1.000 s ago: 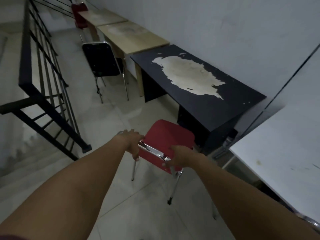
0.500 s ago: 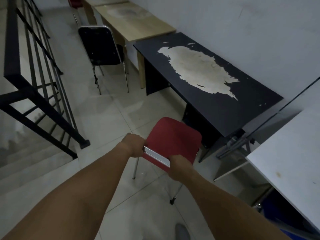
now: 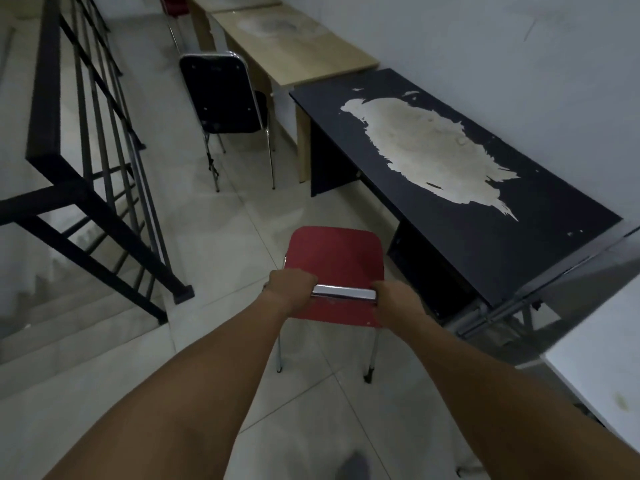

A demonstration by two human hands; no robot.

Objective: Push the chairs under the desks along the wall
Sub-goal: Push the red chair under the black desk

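Both hands grip the chrome top rail of the red chair (image 3: pixel 334 258), the left hand (image 3: pixel 289 287) at its left end and the right hand (image 3: pixel 393 299) at its right. The chair stands on the tiled floor just beside the black desk (image 3: pixel 512 237), whose top is badly peeled. Farther along, a black chair (image 3: pixel 221 95) stands by a wooden desk (image 3: pixel 294 46). A black railing (image 3: pixel 52 98) borders the stairs at left. The dark shape at the bottom edge may be a shoe.

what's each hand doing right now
Left hand: closed on the red chair, at its chrome top rail.
Right hand: closed on the same rail.
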